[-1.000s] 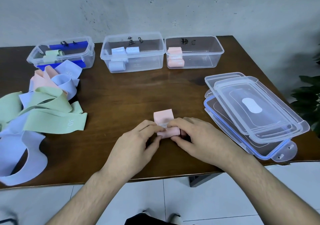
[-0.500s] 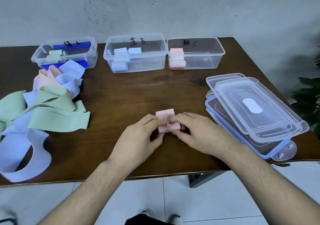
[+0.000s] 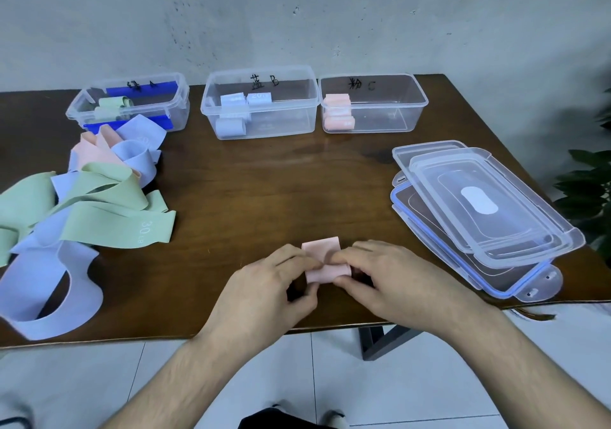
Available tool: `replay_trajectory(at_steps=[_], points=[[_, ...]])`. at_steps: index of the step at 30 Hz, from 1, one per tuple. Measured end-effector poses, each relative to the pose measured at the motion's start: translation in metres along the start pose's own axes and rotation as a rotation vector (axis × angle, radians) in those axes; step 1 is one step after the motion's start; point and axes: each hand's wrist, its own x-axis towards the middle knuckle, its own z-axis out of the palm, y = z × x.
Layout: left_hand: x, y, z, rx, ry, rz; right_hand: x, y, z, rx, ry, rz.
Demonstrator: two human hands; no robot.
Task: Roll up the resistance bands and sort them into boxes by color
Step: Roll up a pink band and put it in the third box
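Fingers (image 3: 305, 261) of the left hand (image 3: 264, 293) and right hand (image 3: 396, 283) pinch a pink band (image 3: 325, 260), half rolled, on the bench (image 3: 264, 180) near its front edge. Loose green, blue and pink bands (image 3: 82, 203) lie heaped at left. Three clear boxes (image 3: 261, 104) at the back hold rolled bands. Stacked lids (image 3: 479, 210) sit at right.

A dark wooden tabletop (image 3: 264, 190) carries three clear boxes (image 3: 261, 108) along the upper edge, loose bands (image 3: 82, 210) at left, stacked lids (image 3: 479, 217) at right, and a pink band (image 3: 325, 263) at lower centre.
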Motion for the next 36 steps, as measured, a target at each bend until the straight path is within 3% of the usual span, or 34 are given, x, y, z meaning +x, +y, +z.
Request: replay_trajectory(at_steps=[8,18,27,36], points=[[0.003,0.000,0.001,-0.019,-0.021,-0.058,-0.002,-0.002,-0.003,0.023,0.079,0.012],[0.004,0.004,-0.001,-0.061,0.035,0.023,0.006,-0.001,-0.006,0.091,0.037,0.075],[0.010,-0.002,0.001,-0.126,0.039,-0.081,0.007,0.003,-0.001,0.009,0.066,0.020],[0.009,0.003,0.004,-0.020,0.058,-0.041,0.016,0.009,0.000,0.069,0.109,0.031]])
